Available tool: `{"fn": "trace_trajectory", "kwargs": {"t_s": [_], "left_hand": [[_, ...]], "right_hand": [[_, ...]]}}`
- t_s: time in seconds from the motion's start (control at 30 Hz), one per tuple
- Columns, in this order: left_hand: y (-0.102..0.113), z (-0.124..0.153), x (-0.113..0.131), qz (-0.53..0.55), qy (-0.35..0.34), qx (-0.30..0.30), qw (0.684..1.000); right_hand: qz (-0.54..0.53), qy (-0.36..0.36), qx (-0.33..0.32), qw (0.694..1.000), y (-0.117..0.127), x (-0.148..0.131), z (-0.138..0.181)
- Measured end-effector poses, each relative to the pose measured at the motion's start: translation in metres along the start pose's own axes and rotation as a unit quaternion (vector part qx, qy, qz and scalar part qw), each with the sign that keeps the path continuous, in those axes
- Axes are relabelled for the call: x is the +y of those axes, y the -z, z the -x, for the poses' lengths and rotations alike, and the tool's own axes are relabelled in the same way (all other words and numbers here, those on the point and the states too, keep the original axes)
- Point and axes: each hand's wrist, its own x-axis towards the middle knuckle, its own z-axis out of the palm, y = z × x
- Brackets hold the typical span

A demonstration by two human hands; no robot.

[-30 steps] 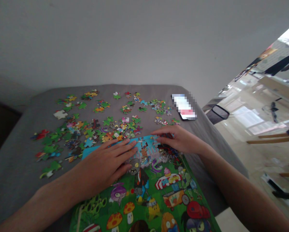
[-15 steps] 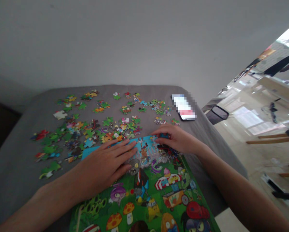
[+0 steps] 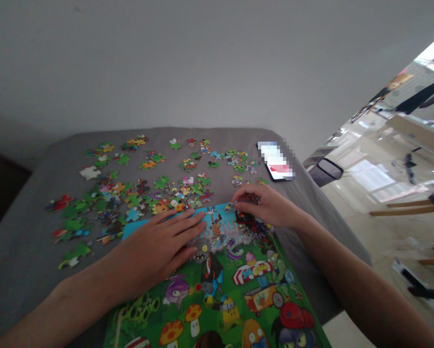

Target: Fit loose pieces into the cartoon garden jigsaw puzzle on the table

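Note:
A colourful jigsaw puzzle point(image 3: 217, 280) with cartoon plants and zombies lies in front of me, light blue along its far edge. My left hand point(image 3: 166, 241) rests flat across its upper left part, fingers stretched out and holding nothing. At the far right corner, my right hand point(image 3: 262, 205) is closed, thumb and forefinger pinching a small puzzle piece point(image 3: 232, 206) at the blue edge. The fingers partly cover that piece, so whether it is fitted in I cannot tell. Dark red and black printing shows under the right hand.
Many loose puzzle pieces point(image 3: 162, 182) lie scattered beyond and left of the puzzle on the grey cloth point(image 3: 235, 186). A phone point(image 3: 277, 162) with a lit screen lies at the far right. A pale wall point(image 3: 202, 63) stands behind; wooden furniture legs point(image 3: 401, 209) show on the right.
My right hand has shifted slightly, its thumb and forefinger drawing closer together on the small piece at the blue edge. My left hand has stayed in place.

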Motion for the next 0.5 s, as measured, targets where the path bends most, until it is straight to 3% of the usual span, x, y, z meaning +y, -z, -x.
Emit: {"fn": "trace_trajectory", "kwargs": {"t_s": [0.2,0.5], "left_hand": [[0.0003,0.0004,0.0005,0.014,0.002,0.005,1.000],[0.0003,0.0002,0.0010,0.009,0.001,0.006,1.000]], "right_hand": [[-0.110,-0.048,0.025,0.992,0.0008,-0.0004,0.0001],[-0.026,-0.011,0.008,1.000,0.0095,-0.0013,0.0029]]}}
